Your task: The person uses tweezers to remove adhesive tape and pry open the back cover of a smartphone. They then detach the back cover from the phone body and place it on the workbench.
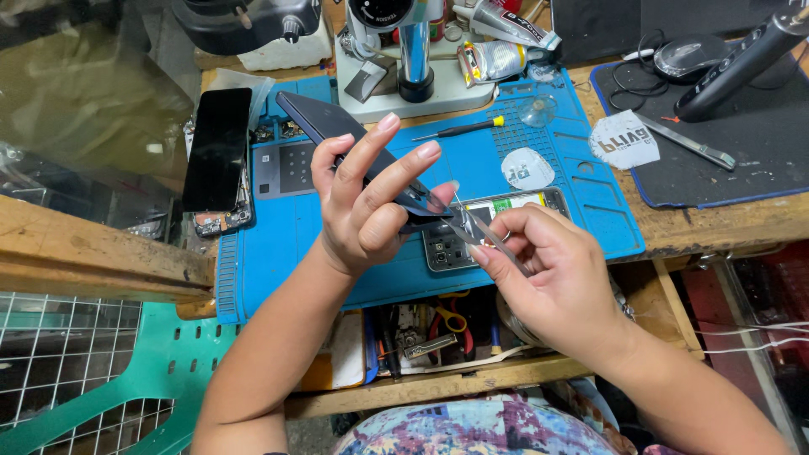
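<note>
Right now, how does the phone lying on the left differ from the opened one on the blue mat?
The black phone lies screen-up, closed and dark, at the blue mat's left edge; the opened phone lies back-off, its insides showing. The black phone is untouched and in full view; the opened phone sits under both hands, partly hidden. Both lie flat.

left hand point(364, 206) grips a dark phone back cover point(337, 135) tilted above the blue mat point(286, 244), right hand point(548, 270) pinching a thin clear strip point(472, 226) at its lower edge, opened phone point(472, 244) lying beneath.
</note>
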